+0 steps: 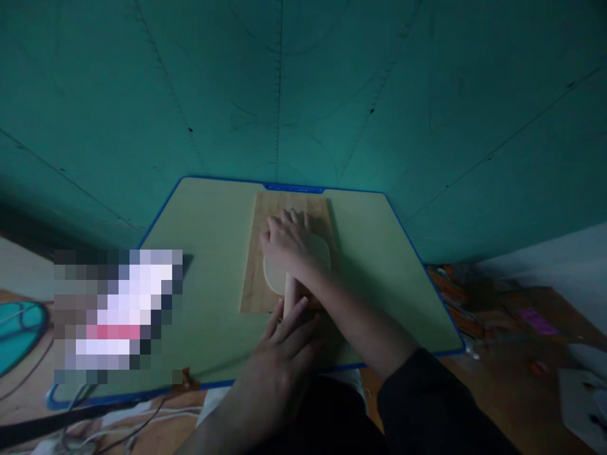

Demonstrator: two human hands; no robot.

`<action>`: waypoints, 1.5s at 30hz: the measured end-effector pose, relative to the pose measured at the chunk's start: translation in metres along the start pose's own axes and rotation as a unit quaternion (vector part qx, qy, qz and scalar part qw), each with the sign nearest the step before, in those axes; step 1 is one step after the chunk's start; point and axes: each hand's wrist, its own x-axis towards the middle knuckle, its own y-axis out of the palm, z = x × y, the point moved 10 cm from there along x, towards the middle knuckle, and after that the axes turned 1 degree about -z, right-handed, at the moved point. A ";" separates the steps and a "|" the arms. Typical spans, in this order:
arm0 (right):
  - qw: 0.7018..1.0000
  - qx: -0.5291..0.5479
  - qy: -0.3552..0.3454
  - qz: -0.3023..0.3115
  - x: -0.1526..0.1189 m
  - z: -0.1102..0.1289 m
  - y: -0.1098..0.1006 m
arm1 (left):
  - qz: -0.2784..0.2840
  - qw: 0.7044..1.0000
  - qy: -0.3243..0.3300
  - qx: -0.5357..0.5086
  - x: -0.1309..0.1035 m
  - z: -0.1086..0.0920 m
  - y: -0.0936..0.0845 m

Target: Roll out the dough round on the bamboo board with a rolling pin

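A pale, bare-wood table tennis paddle (323, 253) lies on a wooden board (252, 287), its handle pointing toward me. My left hand (284, 360) is closed around the lower end of the handle, fingers on both sides of it. Across the paddle's blade rests my right hand (287, 243), palm down, with its fingers stretched out and spread toward the far edge of the board. The right hand and forearm hide much of the blade's middle. Whether the right fingertips press on the blade or on the board cannot be made out.
The board sits on a pale green table (213, 240) with a blue rim, against a green wall (303, 95). A pixelated, bright object (128, 303) stands at the table's left. Cables (156, 414) run below the front edge. Cluttered orange-brown items (450, 291) lie right of the table.
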 end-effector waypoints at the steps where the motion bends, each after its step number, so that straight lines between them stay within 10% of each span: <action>1: 1.000 0.004 -0.001 0.002 -0.002 -0.004 0.002 | 0.002 1.000 0.002 -0.010 0.003 -0.002 0.001; 15: 0.996 0.076 0.024 0.029 -0.020 -0.071 0.008 | -0.011 0.995 0.081 0.054 0.031 -0.036 0.038; 28: 0.992 0.100 -0.058 0.055 0.037 -0.011 0.013 | -0.055 0.997 0.059 0.015 0.013 0.011 -0.008; 45: 0.996 0.078 0.010 0.048 0.026 -0.056 0.025 | -0.036 0.994 0.037 -0.093 0.036 -0.001 -0.006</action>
